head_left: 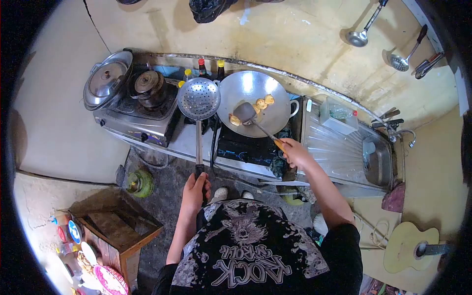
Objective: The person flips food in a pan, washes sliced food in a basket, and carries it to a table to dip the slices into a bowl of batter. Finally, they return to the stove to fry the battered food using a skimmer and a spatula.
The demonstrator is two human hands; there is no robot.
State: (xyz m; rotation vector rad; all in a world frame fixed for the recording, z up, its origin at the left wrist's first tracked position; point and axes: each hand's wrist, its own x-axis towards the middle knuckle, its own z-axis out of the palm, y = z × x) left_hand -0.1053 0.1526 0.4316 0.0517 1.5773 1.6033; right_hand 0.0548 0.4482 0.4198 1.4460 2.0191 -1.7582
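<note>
One wok (253,88) sits on a cooktop (241,147) near stained wall (305,54).

A ladle (357,39) and a slotted spoon (398,63) hang on the wall (300,46) above the sink (382,169).

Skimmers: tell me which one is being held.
The skimmer just left of the wok, its handle in the left hand; the other skimmer hangs on the wall.

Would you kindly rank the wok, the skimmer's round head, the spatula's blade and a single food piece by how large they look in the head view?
1. Wok
2. Skimmer's head, possibly enlarged by nearness to the camera
3. Spatula's blade
4. Food piece
</note>
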